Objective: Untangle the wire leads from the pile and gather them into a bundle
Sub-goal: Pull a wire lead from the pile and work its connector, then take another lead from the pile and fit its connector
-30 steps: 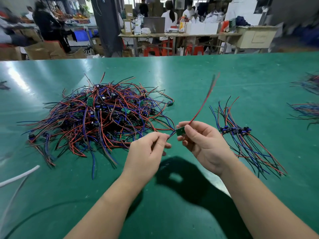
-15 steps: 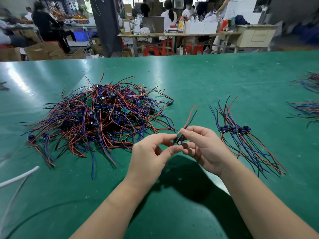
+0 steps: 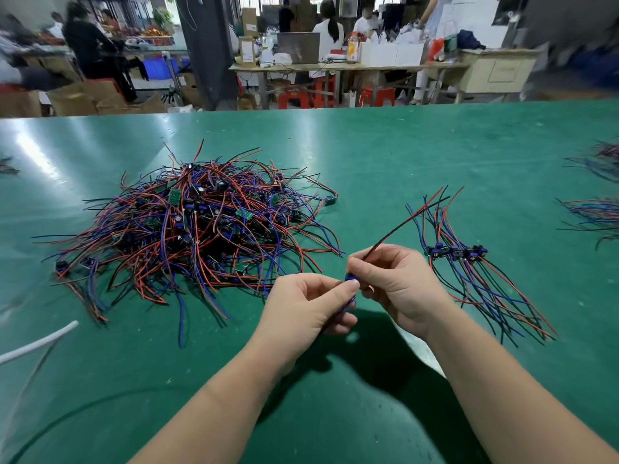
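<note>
Pinching one freed wire lead (image 3: 402,226), left hand (image 3: 308,306) and right hand (image 3: 392,283) hold it above the tabletop (image 3: 402,155). A small bundle (image 3: 469,262) lies to the right; the large pile (image 3: 201,226) to the left looks mostly unsorted.

1. Left grip (image 3: 308,306) and right grip (image 3: 392,283) meet over the bench (image 3: 368,155), with one wire lead (image 3: 402,226) held between them.
2. Pile (image 3: 201,226): left of and behind the left grip.
3. Bundle (image 3: 469,262): just right of the right grip.
4. Other leads (image 3: 593,216): further right, well apart.
</note>
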A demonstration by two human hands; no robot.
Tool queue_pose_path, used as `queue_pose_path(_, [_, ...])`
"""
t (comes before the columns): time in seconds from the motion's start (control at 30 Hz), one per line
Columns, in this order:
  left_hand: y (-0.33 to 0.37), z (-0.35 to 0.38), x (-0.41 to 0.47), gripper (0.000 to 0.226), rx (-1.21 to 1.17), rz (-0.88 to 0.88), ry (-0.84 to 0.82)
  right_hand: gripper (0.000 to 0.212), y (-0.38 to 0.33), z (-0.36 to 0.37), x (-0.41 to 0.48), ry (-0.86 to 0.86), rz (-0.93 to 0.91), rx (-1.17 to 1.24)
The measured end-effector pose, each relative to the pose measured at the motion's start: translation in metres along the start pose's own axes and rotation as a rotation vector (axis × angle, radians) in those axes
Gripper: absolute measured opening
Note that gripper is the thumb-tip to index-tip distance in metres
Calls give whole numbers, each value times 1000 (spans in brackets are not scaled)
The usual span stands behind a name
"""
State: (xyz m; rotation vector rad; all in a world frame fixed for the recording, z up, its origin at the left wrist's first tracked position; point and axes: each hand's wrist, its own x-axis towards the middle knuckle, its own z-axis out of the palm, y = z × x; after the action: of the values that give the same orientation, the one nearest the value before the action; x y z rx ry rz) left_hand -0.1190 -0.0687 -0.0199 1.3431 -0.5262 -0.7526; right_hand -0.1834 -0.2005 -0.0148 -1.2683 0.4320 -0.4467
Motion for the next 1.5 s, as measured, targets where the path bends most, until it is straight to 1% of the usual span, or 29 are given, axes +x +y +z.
queue_pose_path(0.1, [-2, 2, 1, 8, -64, -72, 18, 6, 2, 0, 2, 35, -7, -28])
queue_pose_path(0.17, [-4, 2, 3, 23, -82, -75, 39, 9, 2, -1, 2, 52, -11, -21])
queue_pose_path(0.2, [-5, 2, 3, 25, -67, -56, 54, 9, 2, -1, 3, 56, -17, -19])
queue_pose_path(0.27, [-7, 3, 4, 18, -43, -13, 73, 10, 0, -2, 3, 49, -46, -32])
queue_pose_path(0.33, [-7, 5, 5, 12, -69, 3, 74, 12, -1, -2, 3, 40, -82, -63])
queue_pose_path(0.43, [-5, 2, 8, 4, -69, -27, 52, 20, 1, -3, 4, 70, -127, -105])
queue_pose_path(0.53, [-2, -4, 9, 5, -33, -97, -46, 25, -3, -8, 5, 147, -142, -56])
queue_pose_path(0.63, [3, -8, 6, 19, 20, -178, -202, 22, -13, -21, 8, 281, -169, 27])
queue_pose_path(0.7, [4, -8, 4, 17, 75, -212, -296, 24, -16, -27, 9, 349, -195, 55])
queue_pose_path(0.77, [6, -7, 1, 20, 108, -235, -360, 20, -17, -28, 9, 391, -210, 70])
queue_pose_path(0.83, [7, -7, -2, 30, 117, -245, -424, 24, -17, -28, 7, 427, -211, 87])
queue_pose_path(0.87, [7, -8, -3, 31, 120, -247, -458, 27, -17, -28, 7, 450, -204, 96])
queue_pose_path(0.93, [7, -11, -5, 24, 120, -242, -498, 32, -19, -30, 7, 481, -175, 119])
queue_pose_path(0.97, [7, -12, -6, 19, 122, -239, -505, 35, -20, -30, 7, 471, -153, 125])
queue_pose_path(1.03, [6, -14, -7, 16, 117, -236, -522, 46, -20, -31, 8, 392, -90, 134])
queue_pose_path(1.1, [6, -14, -7, 20, 64, -217, -505, 55, -18, -30, 11, 297, -3, 158])
queue_pose_path(1.13, [6, -13, -6, 21, 18, -195, -477, 54, -15, -30, 12, 266, 56, 135])
queue_pose_path(1.17, [5, -13, -5, 22, -37, -171, -440, 49, -13, -30, 12, 233, 123, 79])
queue_pose_path(1.23, [6, -13, -1, 23, -151, -130, -371, 25, -8, -29, 9, 118, 231, -102])
queue_pose_path(1.27, [7, -12, 1, 24, -214, -115, -344, 14, -5, -29, 7, 41, 251, -191])
queue_pose_path(1.3, [9, -13, 2, 25, -278, -99, -318, 10, -2, -28, 5, -44, 245, -252])
queue_pose_path(1.4, [13, -14, 5, 24, -426, -81, -228, 29, 2, -19, -1, -261, 99, -284])
queue_pose_path(1.47, [15, -15, 6, 24, -453, -83, -168, 28, 3, -11, -2, -306, -32, -223])
queue_pose_path(1.5, [14, -15, 7, 25, -438, -79, -137, 26, 3, -7, -2, -286, -74, -173])
